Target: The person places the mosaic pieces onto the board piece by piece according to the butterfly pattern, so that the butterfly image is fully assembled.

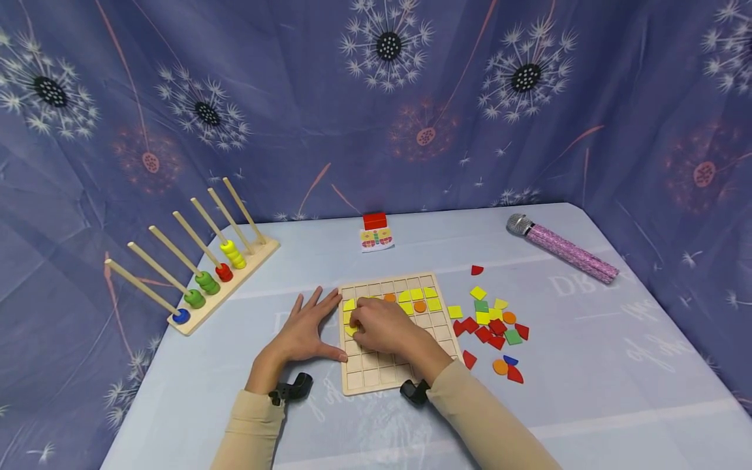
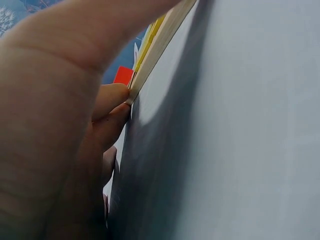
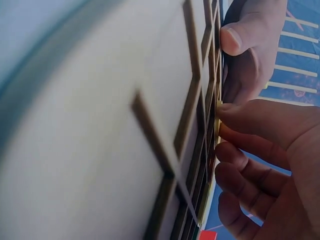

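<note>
A wooden grid board (image 1: 355,380) lies in the middle of the table, with yellow tiles (image 1: 416,294) and orange discs (image 1: 420,306) in its upper squares. My left hand (image 1: 301,334) spreads its fingers along the board's left edge; in the left wrist view, fingertips touch that edge. Over the left part of the board, my right hand (image 1: 384,326) pinches a yellow tile (image 3: 218,114) between thumb and index finger, down at the grid. Its palm hides several squares from the head view.
Loose red, yellow, green, orange and blue tiles (image 1: 483,334) lie right of the board. A small pattern card (image 1: 376,239) leans on a red block (image 1: 375,220) behind it. Left stands a peg rack (image 1: 235,282) with coloured beads; far right lies a pink glittery microphone (image 1: 564,249).
</note>
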`<state>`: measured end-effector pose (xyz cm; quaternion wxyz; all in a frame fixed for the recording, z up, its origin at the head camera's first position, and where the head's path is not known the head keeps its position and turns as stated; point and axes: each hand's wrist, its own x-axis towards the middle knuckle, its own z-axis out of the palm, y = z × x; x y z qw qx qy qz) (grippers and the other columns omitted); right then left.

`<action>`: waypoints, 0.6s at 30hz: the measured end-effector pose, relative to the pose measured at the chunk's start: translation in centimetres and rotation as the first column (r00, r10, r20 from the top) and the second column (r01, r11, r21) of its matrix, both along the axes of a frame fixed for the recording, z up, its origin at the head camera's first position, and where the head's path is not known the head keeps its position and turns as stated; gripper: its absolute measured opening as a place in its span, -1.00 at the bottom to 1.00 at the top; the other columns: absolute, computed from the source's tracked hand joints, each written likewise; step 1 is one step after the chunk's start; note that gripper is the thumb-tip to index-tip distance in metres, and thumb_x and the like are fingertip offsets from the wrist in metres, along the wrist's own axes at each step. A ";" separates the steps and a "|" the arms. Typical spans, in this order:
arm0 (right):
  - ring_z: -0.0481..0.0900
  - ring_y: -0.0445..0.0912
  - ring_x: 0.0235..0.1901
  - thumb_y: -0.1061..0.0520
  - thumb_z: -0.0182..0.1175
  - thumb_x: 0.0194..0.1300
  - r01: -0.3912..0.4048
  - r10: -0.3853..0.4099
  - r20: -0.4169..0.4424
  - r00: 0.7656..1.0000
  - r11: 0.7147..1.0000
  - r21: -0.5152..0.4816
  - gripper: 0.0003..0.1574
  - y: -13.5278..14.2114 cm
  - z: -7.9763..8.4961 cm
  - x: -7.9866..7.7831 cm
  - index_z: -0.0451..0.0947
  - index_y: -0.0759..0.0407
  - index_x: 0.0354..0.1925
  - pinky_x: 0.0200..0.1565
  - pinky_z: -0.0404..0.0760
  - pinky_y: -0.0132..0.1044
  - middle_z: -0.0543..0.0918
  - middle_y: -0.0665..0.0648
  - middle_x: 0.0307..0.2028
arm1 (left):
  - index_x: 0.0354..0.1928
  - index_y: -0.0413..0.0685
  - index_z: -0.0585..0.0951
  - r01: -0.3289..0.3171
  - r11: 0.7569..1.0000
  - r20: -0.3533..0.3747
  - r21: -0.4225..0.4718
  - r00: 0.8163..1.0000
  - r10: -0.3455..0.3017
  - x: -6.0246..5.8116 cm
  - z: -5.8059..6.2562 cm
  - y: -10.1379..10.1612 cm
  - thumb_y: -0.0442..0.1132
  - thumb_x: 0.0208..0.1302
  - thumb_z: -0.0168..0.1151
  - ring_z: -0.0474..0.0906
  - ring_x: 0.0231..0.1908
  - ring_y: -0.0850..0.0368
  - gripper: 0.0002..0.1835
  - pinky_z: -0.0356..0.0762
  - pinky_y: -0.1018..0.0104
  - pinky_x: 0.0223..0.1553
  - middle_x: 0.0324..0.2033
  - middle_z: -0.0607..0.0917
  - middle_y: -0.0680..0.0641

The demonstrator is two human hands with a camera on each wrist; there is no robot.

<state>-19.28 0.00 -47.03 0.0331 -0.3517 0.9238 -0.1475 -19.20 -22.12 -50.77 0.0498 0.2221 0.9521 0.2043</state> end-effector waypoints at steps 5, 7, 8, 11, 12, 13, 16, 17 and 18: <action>0.42 -0.23 -0.40 0.03 0.27 0.17 0.003 -0.003 -0.008 1.000 1.000 -0.003 -0.91 0.6 0.2 -0.1 0.69 -0.08 -0.31 -0.35 0.49 -0.33 0.46 -0.15 -0.38 | 0.49 0.13 0.14 -0.011 1.000 -0.014 0.010 1.000 0.011 0.1 0.1 -0.2 0.63 -0.48 0.31 -0.22 0.46 -0.04 0.39 -0.39 -0.18 0.36 0.46 0.09 0.13; 0.42 -0.23 -0.41 0.03 0.24 0.18 0.009 -0.009 -0.002 1.000 1.000 -0.014 -0.90 1.1 0.3 -0.1 0.69 -0.09 -0.32 -0.37 0.48 -0.33 0.45 -0.16 -0.39 | 0.49 0.13 0.14 -0.013 1.000 -0.016 0.011 1.000 0.013 0.1 0.1 -0.2 0.63 -0.49 0.31 -0.21 0.46 -0.05 0.40 -0.38 -0.19 0.36 0.46 0.10 0.12; 0.41 -0.23 -0.41 0.03 0.24 0.19 0.013 -0.013 0.007 1.000 1.000 -0.022 -0.89 1.5 0.4 0.0 0.70 -0.09 -0.32 -0.37 0.48 -0.33 0.45 -0.17 -0.39 | 0.49 0.13 0.14 -0.015 1.000 -0.015 0.011 1.000 0.016 0.1 0.0 -0.2 0.63 -0.50 0.31 -0.22 0.46 -0.05 0.40 -0.38 -0.19 0.36 0.46 0.10 0.12; 0.42 -0.24 -0.39 0.01 0.24 0.21 0.038 -0.036 0.038 0.999 0.999 -0.038 -0.87 2.9 0.8 0.0 0.71 -0.10 -0.28 -0.34 0.49 -0.33 0.46 -0.19 -0.37 | 0.50 0.13 0.13 -0.002 1.000 -0.015 0.015 1.000 0.002 0.0 -0.1 -0.1 0.62 -0.47 0.32 -0.22 0.46 -0.06 0.40 -0.38 -0.19 0.36 0.46 0.09 0.11; 0.42 -0.24 -0.40 0.01 0.24 0.21 0.043 -0.041 0.047 0.998 0.998 -0.042 -0.86 3.5 0.8 0.0 0.71 -0.10 -0.28 -0.34 0.49 -0.32 0.46 -0.18 -0.37 | 0.50 0.14 0.12 -0.001 1.000 -0.014 0.012 1.000 0.001 0.0 -0.1 -0.1 0.62 -0.47 0.32 -0.23 0.46 -0.05 0.40 -0.39 -0.18 0.36 0.47 0.08 0.12; 0.42 -0.24 -0.40 0.00 0.24 0.20 0.049 -0.047 0.054 0.997 0.998 -0.045 -0.86 4.1 1.0 0.1 0.71 -0.11 -0.27 -0.32 0.49 -0.33 0.46 -0.19 -0.36 | 0.50 0.14 0.12 -0.002 1.000 -0.015 0.011 1.000 0.003 0.0 -0.1 0.0 0.62 -0.47 0.31 -0.23 0.46 -0.04 0.40 -0.40 -0.17 0.36 0.46 0.08 0.12; 0.43 -0.25 -0.41 -0.03 0.24 0.21 0.068 -0.064 0.067 0.996 0.996 -0.061 -0.85 6.2 1.2 -0.1 0.71 -0.12 -0.26 -0.32 0.49 -0.33 0.48 -0.20 -0.36 | 0.50 0.13 0.13 -0.008 1.000 -0.015 0.011 1.000 0.008 0.0 -0.2 0.1 0.63 -0.49 0.31 -0.22 0.46 -0.04 0.40 -0.40 -0.17 0.36 0.46 0.09 0.12; 0.43 -0.25 -0.40 -0.04 0.25 0.21 0.078 -0.073 0.072 0.995 0.994 -0.072 -0.85 7.0 1.2 -0.2 0.71 -0.12 -0.25 -0.31 0.48 -0.34 0.49 -0.20 -0.36 | 0.50 0.13 0.13 -0.010 1.000 -0.012 0.006 1.000 0.010 0.0 -0.2 0.1 0.63 -0.50 0.31 -0.23 0.46 -0.04 0.41 -0.40 -0.17 0.36 0.46 0.09 0.13; 0.43 -0.25 -0.40 -0.05 0.25 0.22 0.092 -0.086 0.073 0.994 0.992 -0.081 -0.85 7.8 1.2 -0.2 0.71 -0.12 -0.25 -0.30 0.49 -0.34 0.50 -0.21 -0.35 | 0.50 0.13 0.13 -0.009 1.000 -0.010 0.004 1.000 0.009 0.0 -0.2 0.1 0.64 -0.49 0.30 -0.23 0.46 -0.04 0.41 -0.40 -0.17 0.36 0.46 0.10 0.12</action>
